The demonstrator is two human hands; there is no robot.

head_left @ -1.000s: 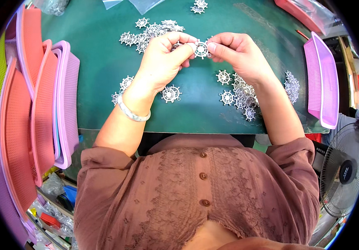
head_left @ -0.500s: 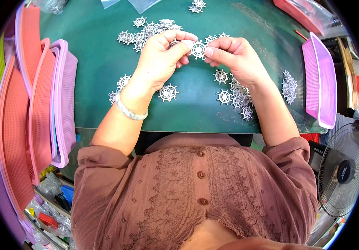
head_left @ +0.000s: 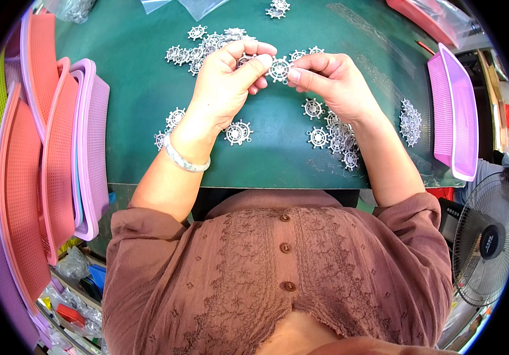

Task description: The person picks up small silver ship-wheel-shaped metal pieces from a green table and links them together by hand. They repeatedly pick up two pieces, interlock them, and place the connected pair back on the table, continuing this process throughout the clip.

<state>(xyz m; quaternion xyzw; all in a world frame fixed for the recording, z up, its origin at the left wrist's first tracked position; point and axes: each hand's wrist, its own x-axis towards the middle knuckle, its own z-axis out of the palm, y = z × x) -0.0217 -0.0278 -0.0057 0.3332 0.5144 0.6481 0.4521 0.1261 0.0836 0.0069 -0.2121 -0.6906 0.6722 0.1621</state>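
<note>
Between my two hands, over the green table, is a silvery ship's-wheel charm [head_left: 279,70] with spokes and a small loop. My left hand [head_left: 231,71] pinches its left side between thumb and fingers. On the charm's right edge, the thumb and forefinger of my right hand [head_left: 328,80] are closed. A pile of similar charms [head_left: 210,44] lies behind my left hand. More charms [head_left: 340,136] are heaped beside my right wrist, and a few charms [head_left: 238,132] rest by my left wrist. Part of a charm also shows behind my left fingers.
Nested plastic baskets [head_left: 92,148] stand along the left edge of the green table [head_left: 278,160]. A purple basket [head_left: 443,112] is at the right, with a small charm heap [head_left: 410,123] near it. Clear bags [head_left: 201,7] lie at the back. A fan [head_left: 491,241] stands at lower right.
Both hands stay nearly in place with the charm held between them. Only a very slight shift of the fingers and of the whole view shows.
</note>
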